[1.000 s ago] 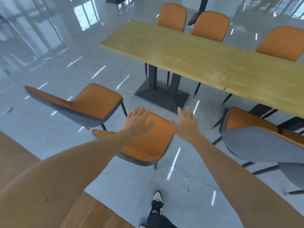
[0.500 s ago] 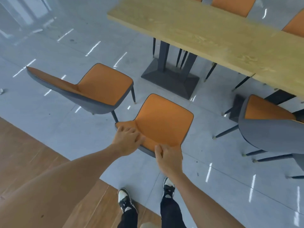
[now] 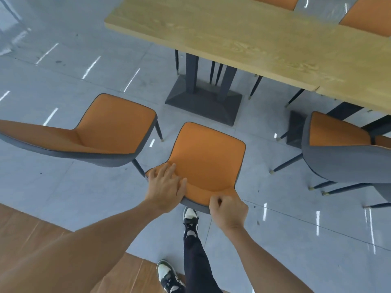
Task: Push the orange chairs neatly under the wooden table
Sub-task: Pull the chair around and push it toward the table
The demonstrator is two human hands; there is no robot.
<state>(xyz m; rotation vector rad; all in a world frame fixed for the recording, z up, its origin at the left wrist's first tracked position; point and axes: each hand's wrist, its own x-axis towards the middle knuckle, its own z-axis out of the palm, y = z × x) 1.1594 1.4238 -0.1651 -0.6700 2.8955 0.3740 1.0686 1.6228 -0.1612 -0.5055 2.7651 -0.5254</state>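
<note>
Two hands hold the top of the backrest of the middle orange chair (image 3: 208,159), which stands on the grey tiled floor (image 3: 63,187) short of the wooden table (image 3: 243,37), its seat pointing at the table's dark pedestal base (image 3: 204,106) and no part of it under the tabletop. The left hand (image 3: 166,188) lies over the left end of the backrest, fingers bent down the orange inner face and thumb stretched along the top edge. The right hand (image 3: 228,210) is curled tight over the right end of the rim, thumb on the orange side; its fingertips seem to wrap behind onto the grey shell, though that side is hidden.

Just left of this chair stands a second orange chair (image 3: 101,136), turned at an angle with its backrest running toward the left edge of the view; its near leg comes close to the held chair's corner. On the right a third chair (image 3: 338,149) shows its grey back shell, its seat close to the table's near edge. Beyond the table, the tops of two far chairs (image 3: 368,17) show.

Below the hands, a leg in dark trousers (image 3: 196,256) steps forward, a black-and-white shoe (image 3: 190,216) right behind the held chair. Brown wooden flooring (image 3: 31,233) meets the tiles at lower left.
</note>
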